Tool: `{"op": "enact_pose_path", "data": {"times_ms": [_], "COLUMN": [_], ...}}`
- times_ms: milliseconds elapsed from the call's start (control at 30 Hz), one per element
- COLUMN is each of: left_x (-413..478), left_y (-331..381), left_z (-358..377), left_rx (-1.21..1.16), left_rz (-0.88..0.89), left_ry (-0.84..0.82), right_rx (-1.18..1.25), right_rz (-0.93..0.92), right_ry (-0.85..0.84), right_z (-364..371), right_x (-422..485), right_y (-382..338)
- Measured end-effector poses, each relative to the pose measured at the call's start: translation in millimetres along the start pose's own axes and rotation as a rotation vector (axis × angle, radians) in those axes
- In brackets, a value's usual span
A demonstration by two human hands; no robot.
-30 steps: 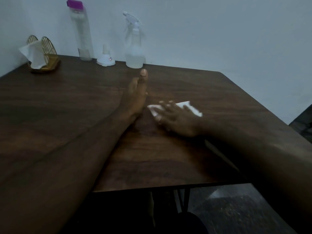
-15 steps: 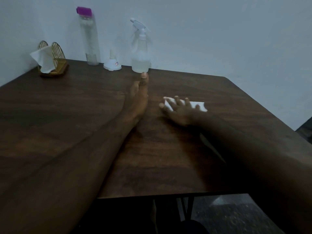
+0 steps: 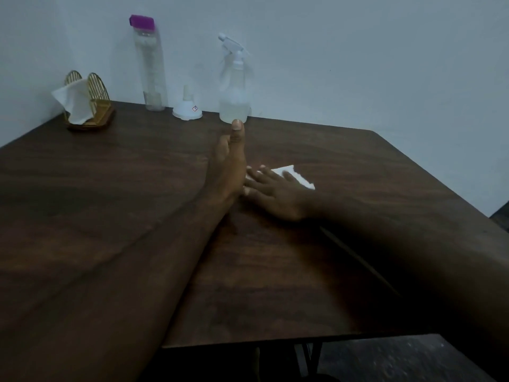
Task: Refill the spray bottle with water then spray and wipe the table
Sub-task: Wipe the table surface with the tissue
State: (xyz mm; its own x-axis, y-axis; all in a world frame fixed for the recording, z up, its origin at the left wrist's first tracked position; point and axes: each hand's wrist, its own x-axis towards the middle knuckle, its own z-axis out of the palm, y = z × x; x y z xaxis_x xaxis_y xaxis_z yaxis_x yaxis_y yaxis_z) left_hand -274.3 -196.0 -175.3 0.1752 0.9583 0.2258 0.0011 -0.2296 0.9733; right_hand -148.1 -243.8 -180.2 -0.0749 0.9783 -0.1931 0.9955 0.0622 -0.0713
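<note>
My right hand (image 3: 271, 193) lies flat with spread fingers on a white paper napkin (image 3: 296, 176), pressing it onto the dark wooden table (image 3: 110, 202) near the middle. My left hand (image 3: 228, 164) rests on its edge on the table just left of the right hand, fingers straight, thumb up, holding nothing. A clear spray bottle (image 3: 234, 86) with a white trigger head and some water at the bottom stands at the back by the wall, just beyond my left thumb.
Along the wall stand a tall clear bottle (image 3: 151, 67) with a purple cap, a small white funnel (image 3: 187, 106) upside down, and a gold napkin holder (image 3: 88, 106) with white napkins. The table's front edge (image 3: 275, 341) is close to me; dark floor lies below.
My right hand slid the napkin away from me and to the right, then back toward my left hand. The left hand stayed in place. My view shifted slightly.
</note>
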Motion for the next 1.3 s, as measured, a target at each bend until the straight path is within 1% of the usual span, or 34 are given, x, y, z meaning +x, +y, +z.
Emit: {"op": "enact_pose_path", "data": {"times_ms": [33, 133, 167, 200, 233, 300, 367, 400, 433, 467, 567, 600, 633, 667, 733, 767, 800, 833, 867, 933, 967, 1000, 1033, 1133, 1167, 1200, 1233, 1300], "left_x": [1.0, 2.5, 3.4, 3.9, 3.9, 2.3, -0.7, -1.7, -2.2, -2.3, -6.8, -7.7, -10.1, -11.0, -12.0, -13.4, -14.1, -15.4, -15.9, -15.9, -15.7, -14.8, -14.5, -14.5, -14.9, -15.4, -16.5, -17.5], "left_y": [-1.8, -2.7, -2.5, -3.1, -3.2, -1.4, 0.3, 0.4, 0.5, -0.5, -0.1, -0.1, 1.0, 0.4, -1.6, -0.8, -0.6, -0.3, -0.8, -1.2, -1.0, -1.2, -1.2, -1.9, -1.5, -1.1, 0.3, 1.1], "left_z": [-0.4, 0.8, 1.9, 2.6, 2.7, 4.0, 3.2, 2.8, 1.6, 0.6, 2.1, 1.3, 4.4, 6.4, 6.7, 9.2, 10.4, 10.5, 11.1, 11.6, 11.6, 12.7, 13.6, 13.8, 12.2, 11.1, 10.3, 9.8], "left_rx": [0.015, 0.041, 0.034, 0.022, 0.001, -0.007, 0.017, 0.018, 0.020, 0.033, 0.100, 0.120, 0.136, 0.154, 0.199, 0.218, 0.227, 0.218, 0.201, 0.187, 0.186, 0.184, 0.183, 0.180, 0.181, 0.182, 0.187, 0.209], "left_rz": [0.019, 0.026, 0.016, 0.005, 0.001, 0.011, 0.030, 0.039, 0.047, 0.051, 0.043, 0.049, 0.059, 0.067, 0.070, 0.076, 0.080, 0.080, 0.074, 0.063, 0.058, 0.053, 0.046, 0.039, 0.043, 0.049, 0.059, 0.077], "left_ry": [0.014, 0.012, 0.003, -0.001, -0.004, -0.028, -0.037, -0.027, -0.018, -0.027, -0.160, -0.202, -0.242, -0.268, -0.301, -0.323, -0.339, -0.343, -0.339, -0.321, -0.317, -0.319, -0.320, -0.318, -0.319, -0.324, -0.331, -0.349], "right_rx": [-0.003, 0.055, 0.060, 0.053, 0.033, -0.002, -0.011, -0.016, -0.020, -0.016, 0.037, 0.045, 0.039, 0.033, 0.031, 0.028, 0.025, 0.022, 0.028, 0.070, 0.084, 0.083, 0.068, 0.051, 0.055, 0.048, 0.036, 0.053], "right_rz": [0.031, 0.401, 0.451, 0.434, 0.364, 0.160, 0.025, 0.018, 0.054, 0.132, 0.475, 0.524, 0.529, 0.486, 0.323, 0.267, 0.251, 0.282, 0.367, 0.594, 0.654, 0.656, 0.614, 0.371, 0.322, 0.313, 0.347, 0.513], "right_ry": [0.015, 0.016, 0.009, 0.002, -0.005, -0.021, -0.034, -0.034, -0.029, -0.027, -0.006, 0.000, -0.004, -0.015, -0.011, -0.003, 0.001, 0.006, 0.012, 0.002, -0.001, 0.000, -0.002, 0.011, 0.008, 0.009, 0.013, 0.014], "right_z": [-4.2, -15.7, -17.9, -16.7, -13.9, -4.4, 5.0, 6.6, 7.0, 6.8, 0.8, 0.6, 1.8, 5.6, 17.5, 23.1, 25.9, 25.7, 24.0, 15.6, 12.5, 11.6, 12.7, 26.5, 30.3, 31.2, 29.6, 21.3], "right_x": [4.0, 15.6, 19.2, 22.4, 23.5, 12.7, -5.3, -14.2, -22.6, -31.1, -57.4, -61.7, -70.2, -76.6, -90.5, -101.5, -109.4, -114.6, -117.8, -116.4, -112.3, -107.8, -105.7, -125.3, -135.9, -144.0, -148.1, -142.9], "right_y": [15.8, 50.6, 45.9, 33.1, 15.9, -18.3, -24.4, -13.7, 2.3, 23.0, 80.8, 83.2, 78.1, 64.9, 32.9, 29.1, 36.3, 52.7, 73.8, 105.9, 110.4, 106.2, 94.6, 51.6, 47.5, 53.3, 66.7, 97.1]}}
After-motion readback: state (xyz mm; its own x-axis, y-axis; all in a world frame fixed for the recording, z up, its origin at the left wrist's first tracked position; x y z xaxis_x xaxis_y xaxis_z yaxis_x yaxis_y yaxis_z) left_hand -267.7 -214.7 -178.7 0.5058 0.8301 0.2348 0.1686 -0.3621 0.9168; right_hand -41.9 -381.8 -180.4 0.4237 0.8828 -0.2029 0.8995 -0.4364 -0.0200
